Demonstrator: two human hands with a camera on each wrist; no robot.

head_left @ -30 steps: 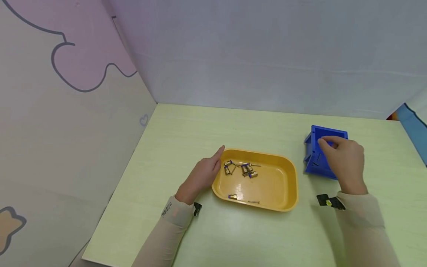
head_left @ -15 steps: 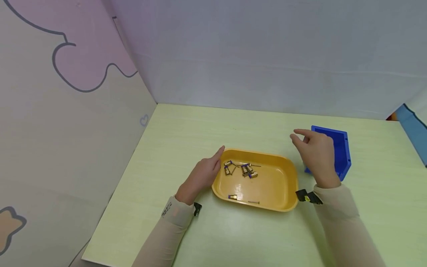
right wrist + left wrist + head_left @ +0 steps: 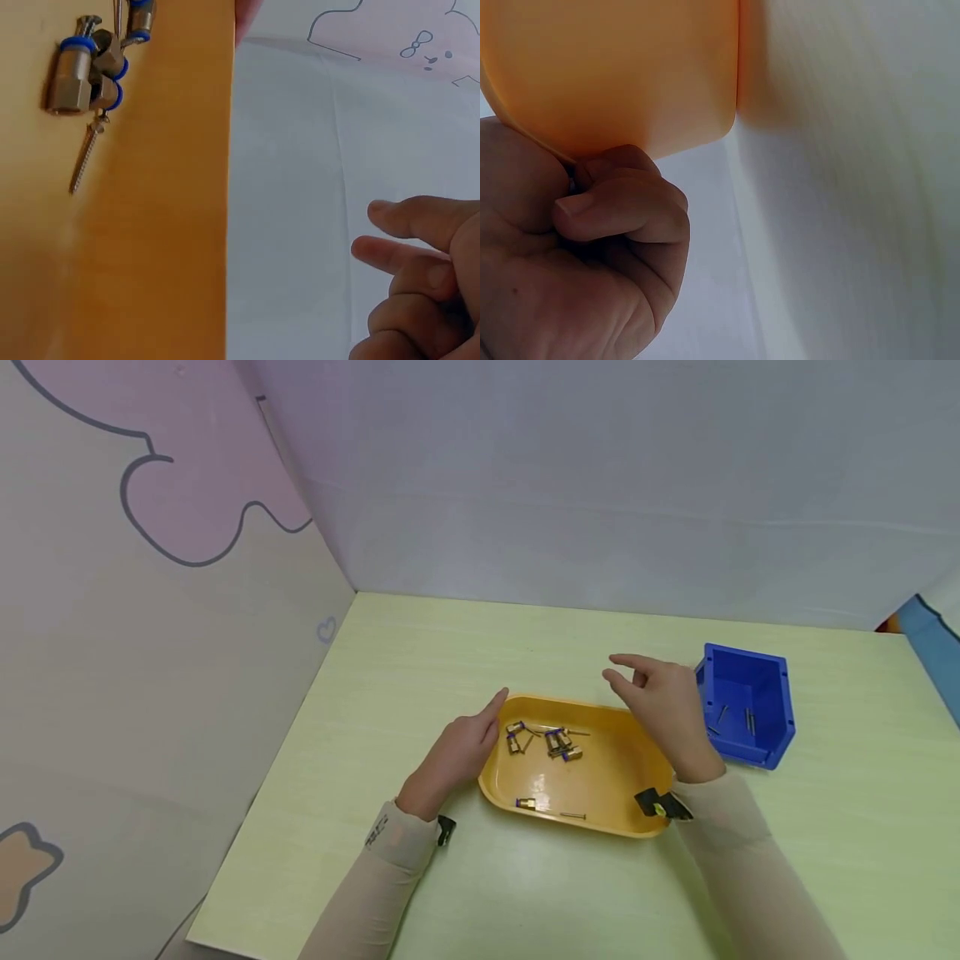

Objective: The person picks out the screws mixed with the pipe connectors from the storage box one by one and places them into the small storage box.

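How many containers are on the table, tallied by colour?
Yellow tray: 1
Blue bin: 1
Total: 2

pale green table [image 3: 465, 643], white wall [image 3: 600, 485], patterned side panel [image 3: 150, 610]

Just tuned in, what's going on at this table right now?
A person is working over a yellow tray that holds small brass fittings and loose screws. The left hand rests against the tray's left rim. The right hand hovers empty over the tray's far right corner, fingers loosely spread. To its right, a blue bin already has a few screws inside.
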